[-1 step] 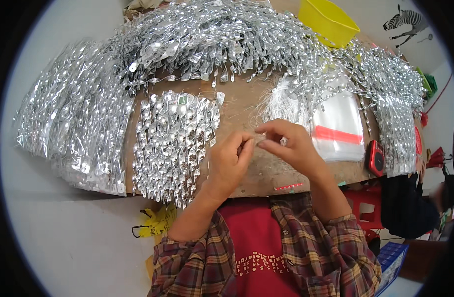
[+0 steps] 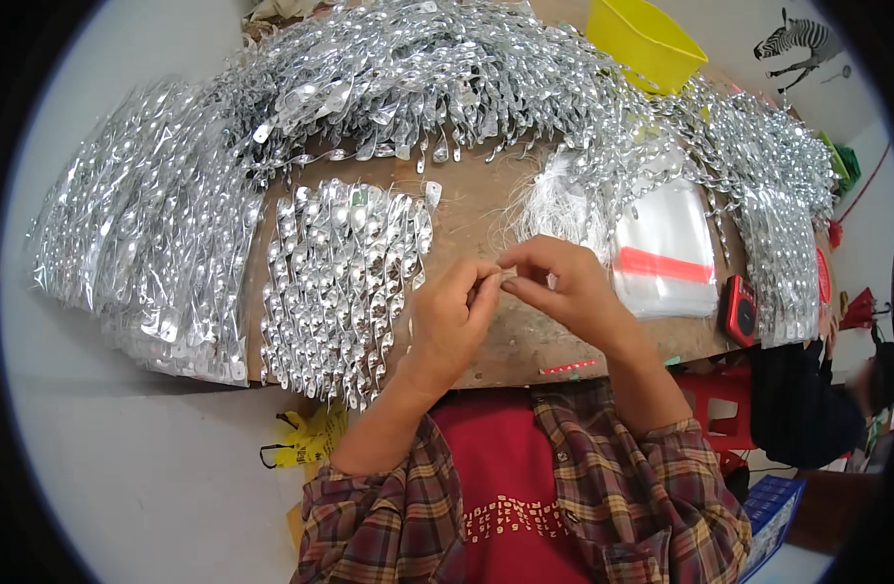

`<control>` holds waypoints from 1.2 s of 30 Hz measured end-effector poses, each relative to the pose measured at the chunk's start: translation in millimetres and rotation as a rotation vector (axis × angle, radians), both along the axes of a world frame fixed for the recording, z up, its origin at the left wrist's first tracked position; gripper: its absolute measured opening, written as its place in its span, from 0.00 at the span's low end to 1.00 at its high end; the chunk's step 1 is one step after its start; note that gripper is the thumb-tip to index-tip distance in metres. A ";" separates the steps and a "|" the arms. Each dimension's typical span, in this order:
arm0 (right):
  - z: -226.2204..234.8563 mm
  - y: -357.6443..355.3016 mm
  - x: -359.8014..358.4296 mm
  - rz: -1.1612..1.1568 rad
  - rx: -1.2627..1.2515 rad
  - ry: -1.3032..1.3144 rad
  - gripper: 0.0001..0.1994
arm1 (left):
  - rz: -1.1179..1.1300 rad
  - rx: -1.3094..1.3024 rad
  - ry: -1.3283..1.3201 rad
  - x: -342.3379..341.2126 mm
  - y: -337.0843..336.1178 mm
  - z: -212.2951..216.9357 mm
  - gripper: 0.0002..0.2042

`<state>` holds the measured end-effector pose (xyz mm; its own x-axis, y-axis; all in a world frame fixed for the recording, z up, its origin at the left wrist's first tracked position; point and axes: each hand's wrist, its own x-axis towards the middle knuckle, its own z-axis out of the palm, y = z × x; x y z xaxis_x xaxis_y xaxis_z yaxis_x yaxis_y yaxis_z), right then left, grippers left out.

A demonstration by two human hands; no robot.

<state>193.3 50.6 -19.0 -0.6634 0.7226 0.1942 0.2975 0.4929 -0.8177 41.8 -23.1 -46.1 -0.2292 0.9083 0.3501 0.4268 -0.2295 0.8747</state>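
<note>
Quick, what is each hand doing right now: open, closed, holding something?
Left hand: closed, fingertips pinching a small pale piece too small to identify.
Right hand: closed, pinching the same small piece from the other side.

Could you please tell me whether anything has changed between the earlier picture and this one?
Nothing has visibly changed. The left hand and the right hand meet as before over the wooden board, pinching something small between their fingertips. The laid-out silver spiral strips, the clear bags, the yellow tub and the red device lie where they were.
</note>
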 end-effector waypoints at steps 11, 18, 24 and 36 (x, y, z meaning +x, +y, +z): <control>-3.9 8.4 18.7 -0.175 0.060 -0.041 0.10 | 0.026 0.003 -0.028 -5.8 -0.7 -3.8 0.03; -1.0 -4.9 -3.8 -0.045 0.090 0.000 0.07 | 0.014 0.008 -0.027 1.3 -2.6 0.3 0.04; -11.2 -5.5 -2.8 -0.169 0.232 0.023 0.04 | -0.109 -0.117 -0.348 2.1 -6.7 -4.1 0.05; -15.6 -9.8 -10.0 0.003 -0.706 0.580 0.04 | -0.132 -0.098 -0.810 3.2 -8.2 0.6 0.08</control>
